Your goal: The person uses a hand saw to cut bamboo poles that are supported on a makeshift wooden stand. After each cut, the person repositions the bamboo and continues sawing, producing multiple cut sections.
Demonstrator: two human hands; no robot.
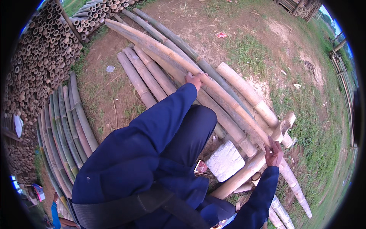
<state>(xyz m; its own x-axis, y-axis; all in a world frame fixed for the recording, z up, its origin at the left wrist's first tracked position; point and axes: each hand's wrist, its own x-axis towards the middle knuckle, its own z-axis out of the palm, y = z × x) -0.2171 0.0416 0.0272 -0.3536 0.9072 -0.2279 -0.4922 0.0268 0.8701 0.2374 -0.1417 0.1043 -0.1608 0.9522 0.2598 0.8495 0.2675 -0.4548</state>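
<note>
"Where does the left hand (194,81) sit?"

"On the long, tan, narrow bamboo length (237,106), partway along it. The fingers are bent closed on its edge, holding it."

"And the right hand (273,153)?"

"Just at the near end of that length. Its fingers are curled and touch the tip, but I can't tell whether they pinch it tight."

"So the length runs between both hands?"

"Yes, and well past the left fingers too, slanting toward the upper left, above thicker tan-brown bamboo poles (138,78)."

"What lies close by?"

"A rough white block (226,162), below the length and left of the right hand. On the length's other side, a thick pale bamboo pole (249,95) lies near, apart from both hands."
</note>
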